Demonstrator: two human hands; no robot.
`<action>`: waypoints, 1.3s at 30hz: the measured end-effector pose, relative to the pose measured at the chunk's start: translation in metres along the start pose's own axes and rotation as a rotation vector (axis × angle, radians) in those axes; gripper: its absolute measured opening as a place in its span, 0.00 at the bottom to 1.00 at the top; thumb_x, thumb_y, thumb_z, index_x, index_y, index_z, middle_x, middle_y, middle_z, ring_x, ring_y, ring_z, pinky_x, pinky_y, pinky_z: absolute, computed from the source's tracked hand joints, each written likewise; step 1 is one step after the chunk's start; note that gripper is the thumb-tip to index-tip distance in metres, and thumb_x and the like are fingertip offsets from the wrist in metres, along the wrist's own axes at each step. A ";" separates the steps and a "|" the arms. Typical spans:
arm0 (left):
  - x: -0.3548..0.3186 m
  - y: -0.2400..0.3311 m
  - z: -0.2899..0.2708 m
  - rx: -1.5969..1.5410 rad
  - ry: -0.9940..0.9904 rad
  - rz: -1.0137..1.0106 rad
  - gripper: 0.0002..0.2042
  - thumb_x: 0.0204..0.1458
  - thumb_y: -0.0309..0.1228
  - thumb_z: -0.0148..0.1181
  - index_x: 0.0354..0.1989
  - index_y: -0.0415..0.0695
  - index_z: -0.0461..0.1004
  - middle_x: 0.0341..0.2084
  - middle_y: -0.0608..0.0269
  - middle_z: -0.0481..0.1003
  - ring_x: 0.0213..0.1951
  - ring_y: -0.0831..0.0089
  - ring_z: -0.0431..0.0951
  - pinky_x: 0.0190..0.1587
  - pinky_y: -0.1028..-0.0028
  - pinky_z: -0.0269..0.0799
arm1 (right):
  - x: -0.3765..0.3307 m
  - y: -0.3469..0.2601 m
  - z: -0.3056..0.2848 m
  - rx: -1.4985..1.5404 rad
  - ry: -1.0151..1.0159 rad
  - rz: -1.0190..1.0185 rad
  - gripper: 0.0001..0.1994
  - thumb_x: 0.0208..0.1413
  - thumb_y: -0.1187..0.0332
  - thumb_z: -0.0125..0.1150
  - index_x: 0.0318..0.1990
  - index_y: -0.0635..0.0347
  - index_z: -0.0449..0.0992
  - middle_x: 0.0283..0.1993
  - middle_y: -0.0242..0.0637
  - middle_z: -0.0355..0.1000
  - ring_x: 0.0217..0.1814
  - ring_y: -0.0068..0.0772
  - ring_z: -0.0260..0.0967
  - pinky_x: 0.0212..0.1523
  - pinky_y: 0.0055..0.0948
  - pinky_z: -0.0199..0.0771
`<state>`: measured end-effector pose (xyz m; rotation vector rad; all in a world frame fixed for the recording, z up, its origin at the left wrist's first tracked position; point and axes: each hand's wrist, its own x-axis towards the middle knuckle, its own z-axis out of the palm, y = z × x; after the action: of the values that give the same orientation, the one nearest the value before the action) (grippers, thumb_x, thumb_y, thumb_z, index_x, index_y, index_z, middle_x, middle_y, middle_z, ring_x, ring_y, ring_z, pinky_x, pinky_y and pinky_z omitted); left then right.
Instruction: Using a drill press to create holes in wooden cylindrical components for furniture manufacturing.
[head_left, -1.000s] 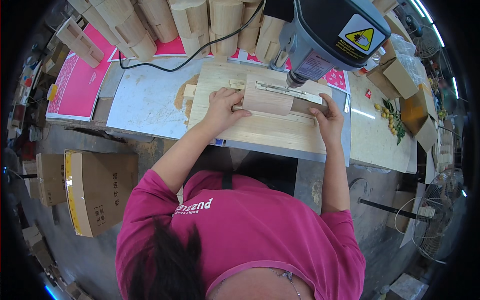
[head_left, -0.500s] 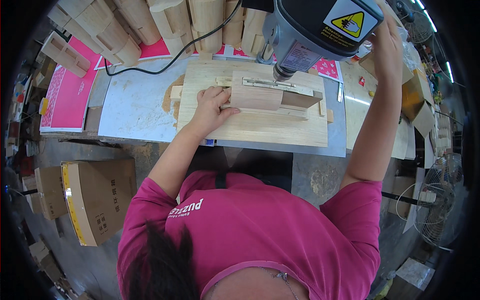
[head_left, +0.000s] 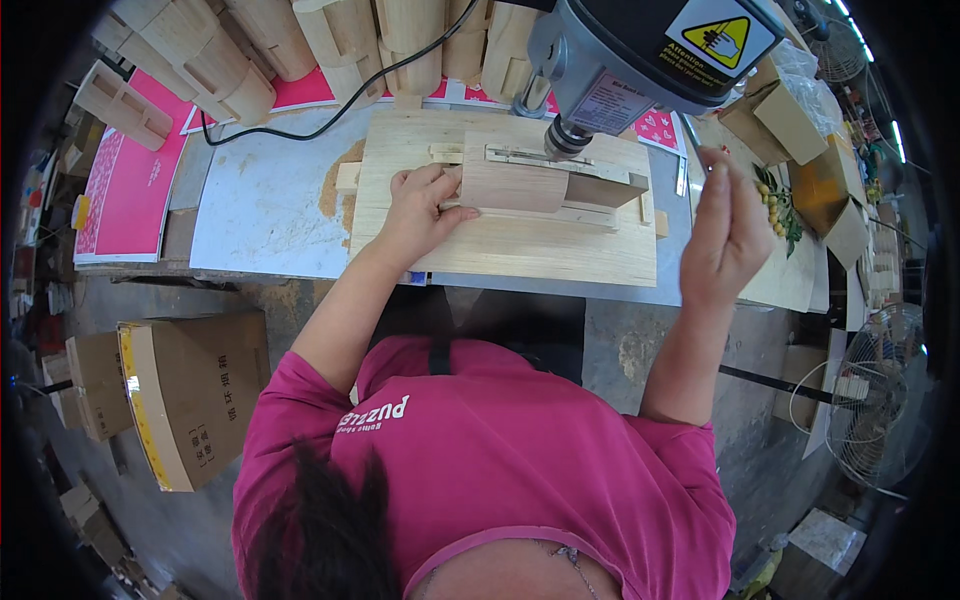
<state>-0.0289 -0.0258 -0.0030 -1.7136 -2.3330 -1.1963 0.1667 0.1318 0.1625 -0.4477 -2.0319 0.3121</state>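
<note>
Head view looks down on a person in a magenta shirt at a desk (head_left: 260,210) covered with a pale sheet. Left hand (head_left: 420,205) lies flat, fingers spread and closing on nothing, pressing a curved wooden piece (head_left: 515,185) onto a plywood jig board (head_left: 500,245). That piece sits in the middle of the board, against a thin wooden fence strip, with the chuck of a grey drill press (head_left: 640,50) just above its right end. Right hand (head_left: 725,225) is raised to the right of the board, beside the drill head; its grip looks loosely curled, and whether it holds anything cannot be told. Rounded wooden blocks (head_left: 330,35) line the desk's far edge. Cardboard boxes (head_left: 190,395) stand on the floor at left.
</note>
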 end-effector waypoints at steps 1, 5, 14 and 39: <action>-0.001 0.001 -0.001 0.001 -0.013 -0.011 0.23 0.37 0.38 0.65 0.44 0.48 0.71 0.27 0.69 0.69 0.36 0.71 0.69 0.43 0.67 0.52 | -0.009 0.001 0.004 0.077 0.010 0.066 0.07 0.54 0.75 0.50 0.35 0.68 0.74 0.19 0.38 0.65 0.19 0.25 0.60 0.22 0.21 0.59; 0.000 0.002 -0.001 0.004 -0.009 -0.016 0.23 0.37 0.38 0.65 0.45 0.48 0.71 0.27 0.68 0.69 0.36 0.71 0.69 0.43 0.67 0.52 | -0.044 0.028 0.030 0.107 0.011 0.089 0.09 0.53 0.76 0.49 0.40 0.69 0.74 0.22 0.38 0.66 0.22 0.25 0.62 0.23 0.21 0.61; 0.002 0.005 0.001 0.018 0.023 -0.039 0.14 0.36 0.37 0.66 0.31 0.46 0.73 0.24 0.66 0.65 0.33 0.68 0.67 0.43 0.67 0.54 | -0.046 0.047 0.041 0.154 0.010 -0.070 0.10 0.52 0.78 0.48 0.41 0.68 0.73 0.21 0.36 0.64 0.21 0.27 0.62 0.23 0.23 0.61; 0.015 0.027 0.027 0.001 0.008 -0.006 0.23 0.35 0.38 0.66 0.44 0.49 0.72 0.23 0.68 0.67 0.32 0.70 0.67 0.39 0.68 0.50 | -0.014 0.008 0.004 0.189 -0.033 0.140 0.07 0.54 0.75 0.49 0.32 0.68 0.73 0.19 0.33 0.64 0.21 0.18 0.59 0.23 0.19 0.57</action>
<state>-0.0025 0.0049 -0.0003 -1.7000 -2.3350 -1.2010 0.1714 0.1331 0.1462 -0.4703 -1.9848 0.5948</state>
